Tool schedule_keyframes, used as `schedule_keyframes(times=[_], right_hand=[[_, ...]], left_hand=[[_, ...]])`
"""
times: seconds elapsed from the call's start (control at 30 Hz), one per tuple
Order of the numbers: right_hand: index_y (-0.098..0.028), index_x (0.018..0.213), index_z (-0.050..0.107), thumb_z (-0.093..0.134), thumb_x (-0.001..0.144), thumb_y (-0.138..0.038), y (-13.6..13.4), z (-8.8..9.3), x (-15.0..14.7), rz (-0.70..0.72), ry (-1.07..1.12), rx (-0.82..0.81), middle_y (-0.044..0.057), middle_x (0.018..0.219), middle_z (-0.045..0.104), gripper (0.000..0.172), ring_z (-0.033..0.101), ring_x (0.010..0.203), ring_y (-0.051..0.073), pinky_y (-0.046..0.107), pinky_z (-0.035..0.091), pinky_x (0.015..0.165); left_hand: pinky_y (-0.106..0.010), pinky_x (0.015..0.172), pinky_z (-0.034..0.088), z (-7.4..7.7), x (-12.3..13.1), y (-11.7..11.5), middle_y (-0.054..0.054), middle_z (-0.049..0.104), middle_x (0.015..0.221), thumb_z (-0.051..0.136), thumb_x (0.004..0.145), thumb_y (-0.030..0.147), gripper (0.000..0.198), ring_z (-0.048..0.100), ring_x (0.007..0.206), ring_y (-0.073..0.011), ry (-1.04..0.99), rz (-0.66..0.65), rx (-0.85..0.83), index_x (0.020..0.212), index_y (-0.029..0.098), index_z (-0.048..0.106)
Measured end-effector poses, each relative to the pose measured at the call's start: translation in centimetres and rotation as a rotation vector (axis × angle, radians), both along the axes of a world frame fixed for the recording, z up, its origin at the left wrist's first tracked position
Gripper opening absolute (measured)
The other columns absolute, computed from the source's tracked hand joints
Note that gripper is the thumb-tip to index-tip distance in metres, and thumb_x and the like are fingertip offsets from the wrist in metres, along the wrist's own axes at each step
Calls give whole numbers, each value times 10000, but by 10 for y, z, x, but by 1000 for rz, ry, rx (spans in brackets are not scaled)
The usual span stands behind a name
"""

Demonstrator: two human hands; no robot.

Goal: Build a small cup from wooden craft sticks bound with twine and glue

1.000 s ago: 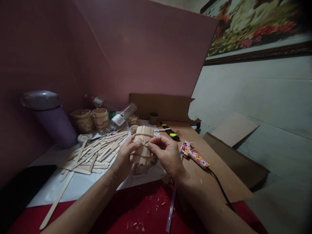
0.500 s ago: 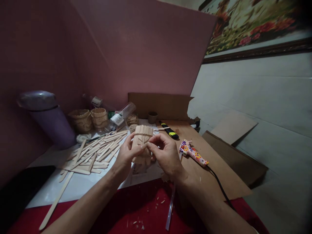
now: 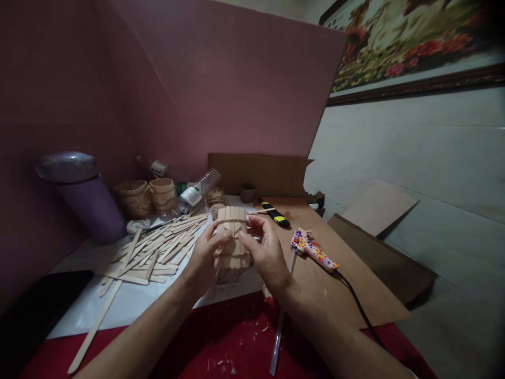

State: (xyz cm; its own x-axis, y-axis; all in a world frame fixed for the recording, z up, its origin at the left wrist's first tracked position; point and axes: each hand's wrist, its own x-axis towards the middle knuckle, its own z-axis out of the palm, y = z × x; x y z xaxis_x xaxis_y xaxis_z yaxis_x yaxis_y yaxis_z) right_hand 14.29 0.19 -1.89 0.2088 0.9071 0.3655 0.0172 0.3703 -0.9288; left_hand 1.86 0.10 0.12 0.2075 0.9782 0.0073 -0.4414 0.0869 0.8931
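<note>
Between my two hands is a small cup made of wooden craft sticks (image 3: pixel 232 253), banded with twine near its top and bottom. My left hand (image 3: pixel 205 247) grips its left side, the thumb lying on the front. Around the right side curl the fingers of my right hand (image 3: pixel 266 250), with that thumb on the front as well. Small flat wooden pieces sit on the cup's front between the thumbs. A heap of craft sticks (image 3: pixel 161 252) lies on white paper left of my hands. To the right, a flower-patterned glue gun (image 3: pixel 313 250) rests on cardboard.
A black and yellow utility knife (image 3: pixel 275 212) lies behind my right hand. A purple bottle (image 3: pixel 89 200), two stick cups (image 3: pixel 162 193), a clear plastic bottle (image 3: pixel 200 187) and a small brown pot (image 3: pixel 248 192) stand or lie behind. A clear glue stick (image 3: pixel 277 342) is in front.
My right fingers have shifted from a pinch at the cup's front to its right side. The cup now faces me more squarely, and its front shows more.
</note>
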Motion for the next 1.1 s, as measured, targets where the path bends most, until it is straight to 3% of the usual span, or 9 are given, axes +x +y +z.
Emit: schedule_keyframes(times=[0.2,0.6,0.8,1.1], right_hand=[[-181,1116,506,671,710,-410,-1,-1,-1,68,18,-34,135,1118,632,494,617,1005,251,391,510,847],[-192,1072,561,773,634,-328,-5,0,-2,181,277,-144,64,1037,661,505,611,953,224,348,498,804],[-187,1079,557,747,663,-357,-6,-1,-3,155,231,-119,86,1089,661,488,608,994,245,385,488,861],[-174,1094,554,693,728,-398,-7,-1,-4,137,183,-75,98,1097,656,452,612,1015,248,397,480,891]], left_hand=[[-262,575,525,2,1,-2,-69,695,984,679,691,324,366,657,816,-219,-49,7,22,1035,204,646],[-279,619,560,-9,-4,1,-54,662,1030,560,828,307,372,648,833,-195,9,-53,103,1187,213,575],[-261,626,553,-11,-2,1,-52,663,1021,544,830,272,345,643,831,-188,17,-41,141,1166,204,581],[-284,604,550,-4,-3,-1,-64,673,1021,605,781,310,367,651,819,-212,-5,-42,62,1132,203,592]])
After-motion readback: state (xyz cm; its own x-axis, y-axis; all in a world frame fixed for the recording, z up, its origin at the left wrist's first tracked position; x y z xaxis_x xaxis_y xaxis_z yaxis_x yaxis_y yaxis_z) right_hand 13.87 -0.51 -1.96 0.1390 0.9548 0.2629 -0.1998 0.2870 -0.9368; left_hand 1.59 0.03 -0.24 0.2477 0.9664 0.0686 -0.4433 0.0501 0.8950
